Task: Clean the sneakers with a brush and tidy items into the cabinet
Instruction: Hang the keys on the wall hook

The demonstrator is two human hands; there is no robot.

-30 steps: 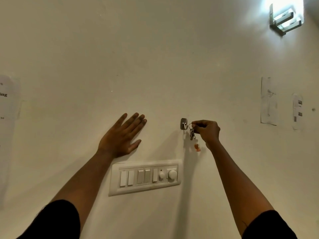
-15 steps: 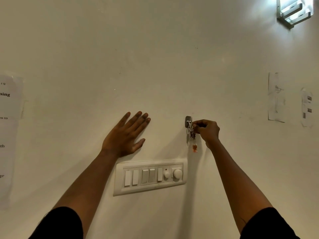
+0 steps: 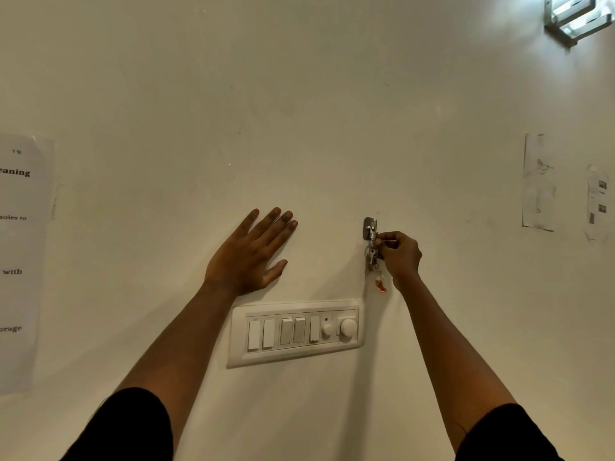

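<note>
A bunch of keys [image 3: 372, 258] with a clear tag bearing a red mark [image 3: 380, 284] hangs at a small metal wall hook [image 3: 370, 227]. My right hand [image 3: 399, 256] pinches the key ring right at the hook, fingers curled. My left hand [image 3: 253, 252] lies flat on the cream wall to the left of the hook, fingers straight and spread. No sneakers, brush or cabinet are in view.
A white switch panel [image 3: 296, 332] with several rocker switches and a dial sits just below both hands. A printed paper sheet [image 3: 18, 254] is taped at the far left, two smaller sheets [image 3: 539, 183] at the right. A lit wall lamp [image 3: 575, 18] is at the top right.
My right hand has brought the keys leftward onto the hook, and the tag now hangs straight below it. My left hand stays flat on the wall.
</note>
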